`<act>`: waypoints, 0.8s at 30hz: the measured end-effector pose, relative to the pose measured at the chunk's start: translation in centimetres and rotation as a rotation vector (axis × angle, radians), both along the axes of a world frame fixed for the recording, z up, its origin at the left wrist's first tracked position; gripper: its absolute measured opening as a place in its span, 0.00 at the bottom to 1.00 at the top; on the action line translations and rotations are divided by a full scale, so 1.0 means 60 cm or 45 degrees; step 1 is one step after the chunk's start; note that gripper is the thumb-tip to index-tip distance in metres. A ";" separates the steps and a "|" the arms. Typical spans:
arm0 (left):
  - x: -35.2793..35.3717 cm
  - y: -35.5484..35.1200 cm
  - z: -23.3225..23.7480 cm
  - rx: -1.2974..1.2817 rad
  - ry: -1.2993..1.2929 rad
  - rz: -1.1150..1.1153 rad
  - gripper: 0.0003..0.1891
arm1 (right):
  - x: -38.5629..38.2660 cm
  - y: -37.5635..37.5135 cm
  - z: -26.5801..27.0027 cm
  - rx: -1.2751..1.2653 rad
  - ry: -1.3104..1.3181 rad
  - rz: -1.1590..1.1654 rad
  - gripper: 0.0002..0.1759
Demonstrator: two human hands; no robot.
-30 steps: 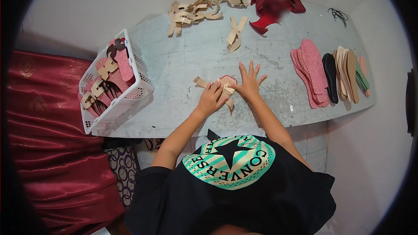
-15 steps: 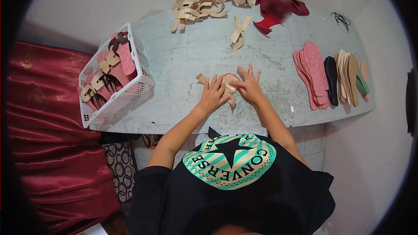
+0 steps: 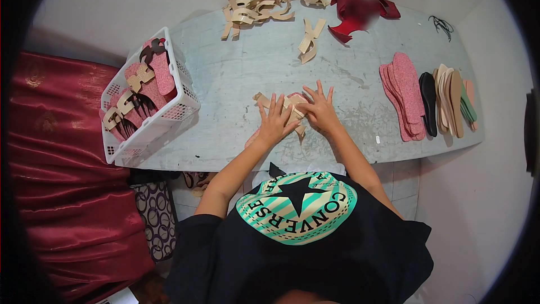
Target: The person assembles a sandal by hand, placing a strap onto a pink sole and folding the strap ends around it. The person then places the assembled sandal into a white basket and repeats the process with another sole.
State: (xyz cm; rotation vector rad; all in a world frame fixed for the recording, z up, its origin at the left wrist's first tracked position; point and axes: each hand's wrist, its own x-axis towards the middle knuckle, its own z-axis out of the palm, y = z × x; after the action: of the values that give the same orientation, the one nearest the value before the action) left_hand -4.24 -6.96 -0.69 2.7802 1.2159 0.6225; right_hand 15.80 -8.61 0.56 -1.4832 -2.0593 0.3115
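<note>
A pink speckled shoe sole lies under my hands, its near end showing beside my left wrist and its far end by my fingertips. Across it sits a beige strap piece, with ends sticking out to the left and toward me. My left hand rests flat on the strap and sole, fingers spread, hiding much of both. From the right, my right hand reaches the strap's edge with its thumb; the other fingers stretch apart. Neither hand is wrapped round anything.
A white basket with soles and straps stands at left. More beige straps, a loose strap, red pieces and black cords lie far back. Pink soles, a black sole and other soles line the right.
My left forearm has shifted slightly right, uncovering the sole's pink near end beside the wrist. My right fingers have moved slightly left. Both hands remain on the strap.
</note>
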 end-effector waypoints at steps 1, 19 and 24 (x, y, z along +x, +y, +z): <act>0.001 -0.001 -0.001 -0.001 -0.001 0.000 0.31 | 0.000 0.000 0.003 -0.012 -0.016 0.020 0.13; 0.001 -0.034 0.009 -0.375 -0.058 0.114 0.38 | -0.003 -0.003 -0.006 -0.136 -0.123 0.008 0.16; 0.002 -0.048 0.006 -0.355 -0.064 0.192 0.49 | 0.006 0.009 -0.019 -0.105 -0.178 0.127 0.16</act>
State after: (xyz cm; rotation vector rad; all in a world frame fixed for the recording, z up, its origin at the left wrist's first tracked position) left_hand -4.10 -9.82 -0.35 2.4492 1.3919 0.4845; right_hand 16.14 -8.04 -0.59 -1.4909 -2.2606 0.3442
